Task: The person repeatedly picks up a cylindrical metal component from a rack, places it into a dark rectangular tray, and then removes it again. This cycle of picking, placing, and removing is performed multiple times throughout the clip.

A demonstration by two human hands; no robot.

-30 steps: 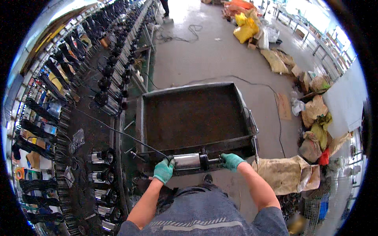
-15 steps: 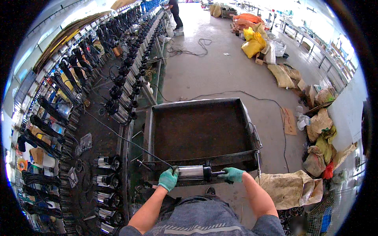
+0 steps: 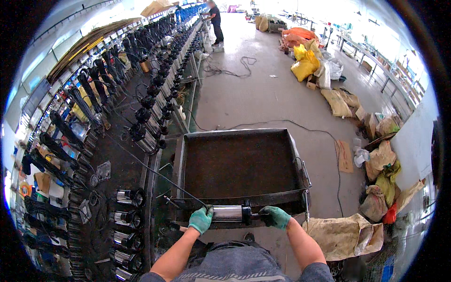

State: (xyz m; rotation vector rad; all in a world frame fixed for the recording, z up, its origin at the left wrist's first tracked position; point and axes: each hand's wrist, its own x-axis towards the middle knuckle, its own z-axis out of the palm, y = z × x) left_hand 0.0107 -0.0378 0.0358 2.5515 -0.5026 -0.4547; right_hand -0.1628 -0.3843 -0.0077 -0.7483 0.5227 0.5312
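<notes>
A shiny steel motor body [image 3: 227, 213], likely from a pump, lies level in front of me at the near rim of a big dark metal tray [image 3: 180, 162]. Its black flanged end [image 3: 246, 212] faces right, with a short shaft sticking out. My green-gloved left hand [image 3: 201, 220] is closed on the left end, where a black cable [image 3: 162, 175] runs off up and left. Closed at the tip of the shaft is my right hand [image 3: 276, 217], also gloved in green; its fingers partly hide the tip.
Several similar motors [image 3: 127, 218] lie on the dark bench to my left, with a long row of them [image 3: 145, 136] beyond. Bundled black cables [image 3: 58, 129] hang at far left. Sacks [image 3: 371, 197] line the right side; a flattened sack [image 3: 343, 237] lies nearby. Far off stands a person [image 3: 215, 26].
My right hand has turned about the shaft end, its back now more upward, and sits slightly closer to the flange. The left hand still grips the motor. The whole view has shifted slightly.
</notes>
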